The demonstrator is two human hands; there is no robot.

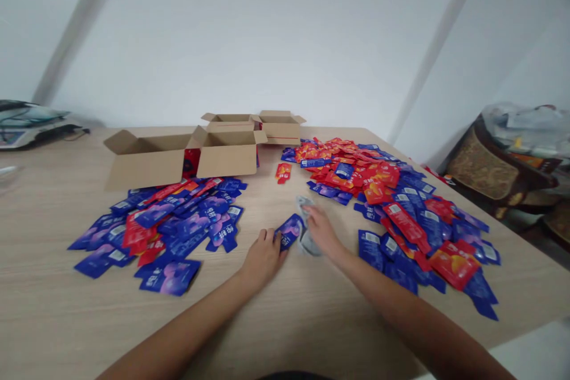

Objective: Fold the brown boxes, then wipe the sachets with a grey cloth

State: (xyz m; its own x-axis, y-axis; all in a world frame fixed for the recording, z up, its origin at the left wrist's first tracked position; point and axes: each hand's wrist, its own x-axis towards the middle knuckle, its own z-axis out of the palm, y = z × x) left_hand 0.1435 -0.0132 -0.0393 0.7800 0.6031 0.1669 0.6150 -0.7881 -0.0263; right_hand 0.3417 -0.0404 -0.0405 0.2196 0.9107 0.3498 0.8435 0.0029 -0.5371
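Observation:
Near the middle of the table, my left hand (pixel 263 254) is closed on one end of a blue pouch (pixel 291 230) with a purple print. My right hand (pixel 321 227) grips a crumpled grey cloth (pixel 308 244), which lies against the right end of that pouch. The fingertips of my right hand are partly hidden and slightly blurred. A heap of blue and red pouches (pixel 187 228) spreads to the left of my left hand. Another heap of red and blue pouches (pixel 378 181) lies to the right of my right hand.
Several open cardboard boxes (pixel 227 157) stand at the back of the wooden table (pixel 285 326). A single red pouch (pixel 284 172) lies in front of them. At the far left sits a device with cables (pixel 31 124). A brown patterned bag (pixel 483 160) is beyond the right edge.

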